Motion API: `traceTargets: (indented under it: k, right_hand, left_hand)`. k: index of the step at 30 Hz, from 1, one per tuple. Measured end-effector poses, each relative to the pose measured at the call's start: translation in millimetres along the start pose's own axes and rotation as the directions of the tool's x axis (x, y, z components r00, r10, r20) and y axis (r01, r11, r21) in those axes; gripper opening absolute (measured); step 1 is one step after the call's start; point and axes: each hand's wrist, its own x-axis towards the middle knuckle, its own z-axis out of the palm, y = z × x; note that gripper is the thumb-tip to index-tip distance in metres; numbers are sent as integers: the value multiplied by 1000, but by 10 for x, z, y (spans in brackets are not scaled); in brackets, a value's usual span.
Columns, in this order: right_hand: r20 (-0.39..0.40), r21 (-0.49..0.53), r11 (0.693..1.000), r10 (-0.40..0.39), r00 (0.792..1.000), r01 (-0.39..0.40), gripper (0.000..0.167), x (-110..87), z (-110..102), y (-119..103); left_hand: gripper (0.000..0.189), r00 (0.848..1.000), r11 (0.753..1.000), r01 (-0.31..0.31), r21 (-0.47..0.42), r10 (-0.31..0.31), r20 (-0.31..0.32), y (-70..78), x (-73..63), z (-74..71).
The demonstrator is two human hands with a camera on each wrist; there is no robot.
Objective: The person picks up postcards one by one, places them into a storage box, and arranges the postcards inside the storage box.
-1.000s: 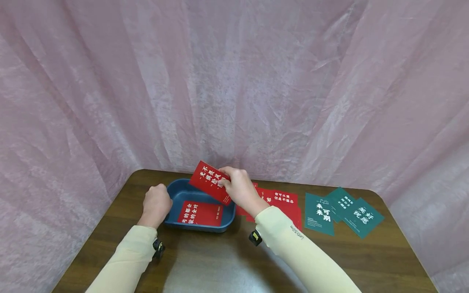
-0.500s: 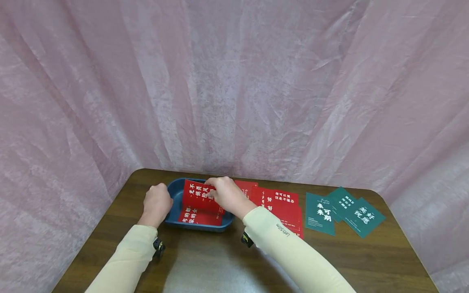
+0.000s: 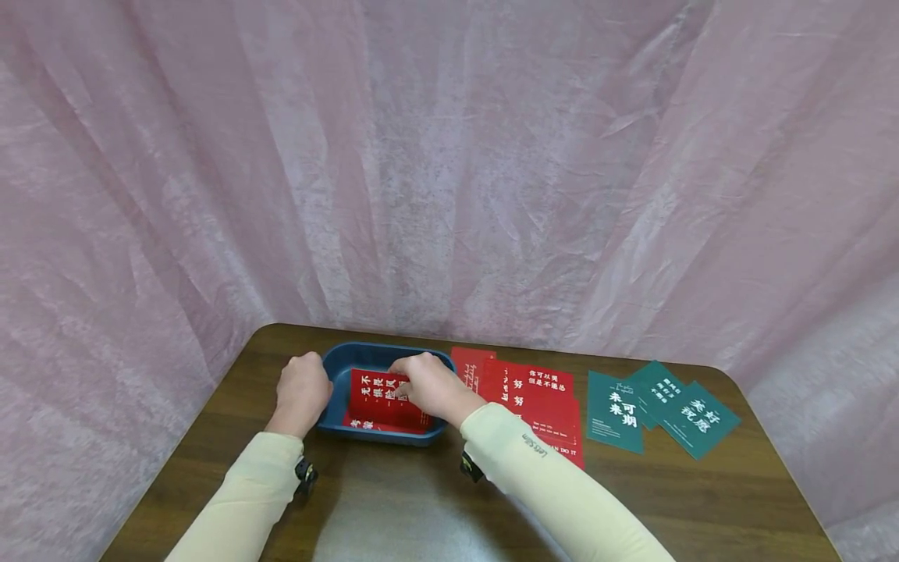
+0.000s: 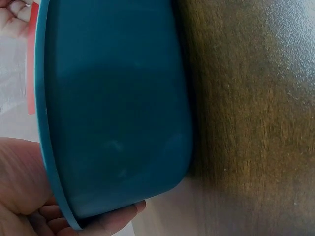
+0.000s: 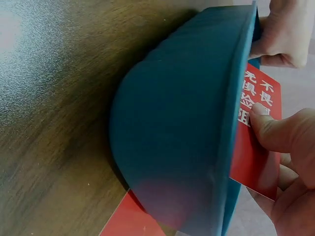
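A blue plastic basin stands on the table, and my left hand grips its left end. In the left wrist view, the fingers of that hand curl round the rim. My right hand pinches a red card with white writing between thumb and fingers. The card is partly inside the basin, low over another red card lying at the bottom. In the right wrist view, the pinched card stands up past the rim, with my right thumb on its printed face.
Several red cards lie overlapping right of the basin, one of them beside its right end. Farther right are several green cards. The brown wooden table meets a pink curtain along its back edge.
My right hand has moved left and down, carrying the red card from above the basin's right side into it. The left hand has stayed on the basin's end.
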Motion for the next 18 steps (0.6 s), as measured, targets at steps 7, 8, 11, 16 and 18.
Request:
traceTargets:
  k: [7,8,11,16,18]
  right_hand:
    - [10,4,1000,-24,1000,24,40,10,57,1]
    - [8,1,1000,-30,1000,30,40,16,69,2]
    - [10,-19,999,-38,999,38,40,32,110,8]
    - [24,-59,998,-16,1000,17,43,42,165,22]
    - [25,-72,997,-2,1000,4,45,42,179,24]
  left_hand:
    - [26,1000,1000,-3,-7,3,-6,5,-4,-1]
    - [26,1000,1000,-3,-8,3,-7,7,-6,-2]
    - [26,1000,1000,-1,-9,1,-5,13,-11,-2]
    - [26,1000,1000,8,-3,-8,-4,24,-13,-1]
    - [27,1000,1000,9,-1,-9,-7,28,-13,1]
